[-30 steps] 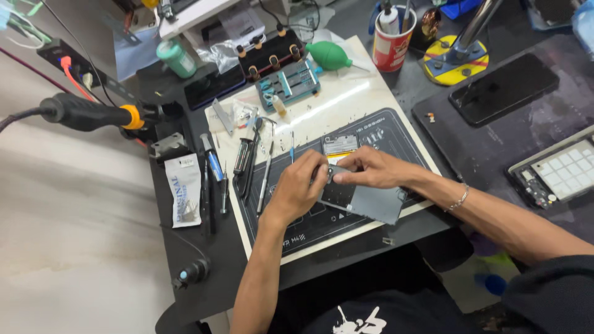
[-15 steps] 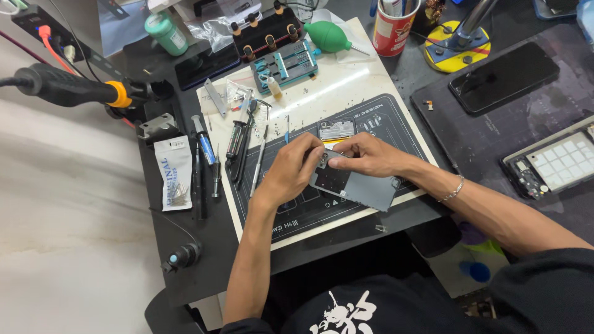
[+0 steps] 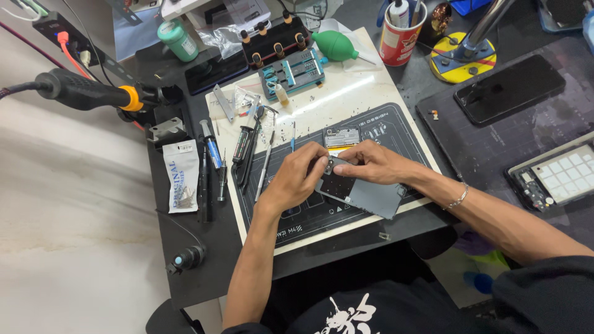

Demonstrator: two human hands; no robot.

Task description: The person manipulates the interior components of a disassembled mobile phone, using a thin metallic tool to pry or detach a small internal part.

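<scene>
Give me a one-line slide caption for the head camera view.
Both hands, left hand and right hand, grip a grey opened phone over a dark repair mat.

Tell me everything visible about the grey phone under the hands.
The grey phone is a flat, slim slab with a matt metallic-looking back, lying tilted across the dark work mat. Its upper-left end, with a dark section, is covered by the left hand and right hand, whose fingers meet there. Its lower-right corner juts free.
</scene>
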